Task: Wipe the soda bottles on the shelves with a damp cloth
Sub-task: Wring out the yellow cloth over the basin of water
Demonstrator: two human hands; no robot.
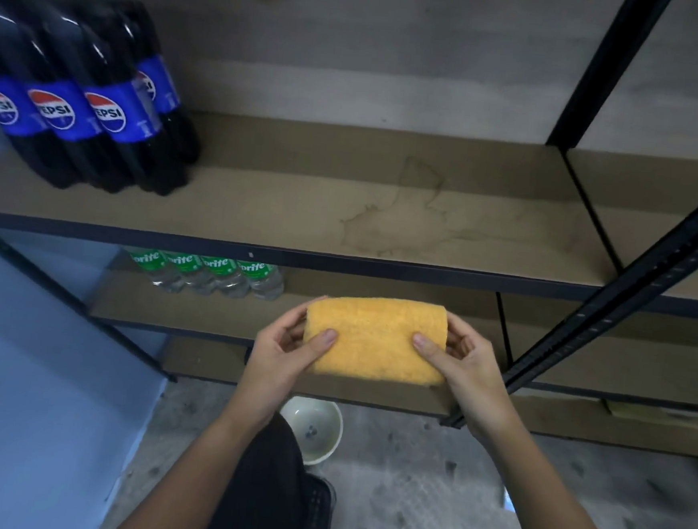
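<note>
I hold the folded yellow cloth (pixel 375 339) stretched between my left hand (pixel 286 349) and right hand (pixel 463 359), each thumb pinching its top face against curled fingers. At ten o'clock, Pepsi bottles (pixel 97 98) crowd the upper shelf (pixel 343 205); rightward it lies open to the black upright (pixel 612 293). Sprite bottles (pixel 208 274) stand at eleven, below.

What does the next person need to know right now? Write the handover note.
Left hand and right hand both grip the folded yellow cloth, thumbs on top, held in front of the shelves.
Pepsi bottles stand at the left end of the upper shelf; Sprite bottles stand on the shelf below.
A white bowl sits on the floor by the person's leg.
Done: cloth folded and in hand.
Left: the cloth touches no bottle yet; whether any has been wiped cannot be told.
</note>
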